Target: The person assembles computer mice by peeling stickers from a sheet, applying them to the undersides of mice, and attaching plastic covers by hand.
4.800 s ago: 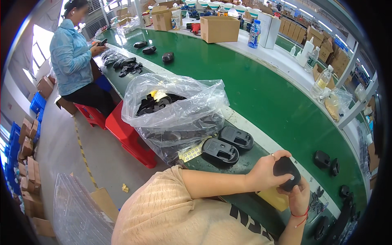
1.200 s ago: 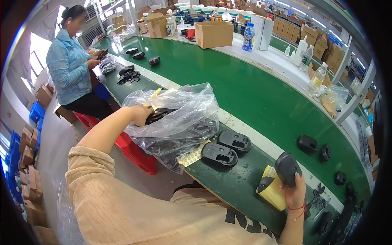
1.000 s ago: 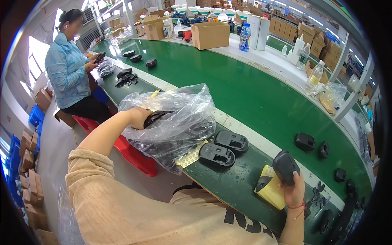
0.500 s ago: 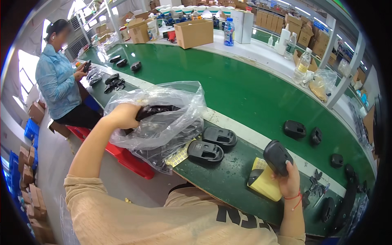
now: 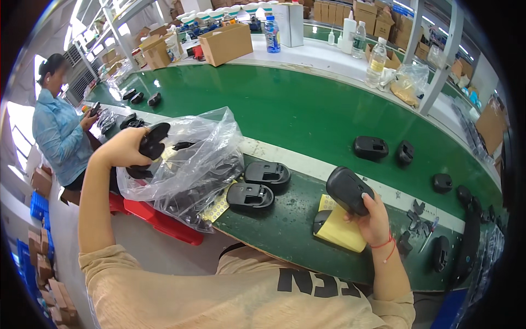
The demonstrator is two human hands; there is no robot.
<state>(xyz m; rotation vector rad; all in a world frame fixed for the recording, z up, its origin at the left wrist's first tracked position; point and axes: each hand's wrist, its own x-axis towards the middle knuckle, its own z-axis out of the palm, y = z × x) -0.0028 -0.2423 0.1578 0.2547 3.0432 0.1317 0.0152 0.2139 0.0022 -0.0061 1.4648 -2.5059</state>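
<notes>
My left hand [image 5: 121,148] is closed on several black curved plastic pieces [image 5: 154,141], at the upper left rim of a clear plastic bag [image 5: 211,126]. More dark parts show through the bag's wall. In my right hand [image 5: 373,219] is a black computer mouse [image 5: 348,191], its smooth top turned up. Just beneath that hand lies a folded yellow sticker sheet [image 5: 342,230], partly over another dark mouse [image 5: 321,220]. Two black mice with open undersides, a nearer one [image 5: 250,196] and a farther one [image 5: 267,172], lie right of the bag.
Several more mice, one of them [image 5: 371,148], rest on the green conveyor belt [image 5: 285,109]. Small black parts [image 5: 417,222] and a screwdriver [image 5: 430,234] lie at the right. A red stool [image 5: 164,222] stands below the bag. A co-worker [image 5: 60,131] handles a dark item at the far left.
My left hand has come up and left out of the bag with black plastic pieces in it. The right hand still holds the mouse. The whole view has shifted slightly.
</notes>
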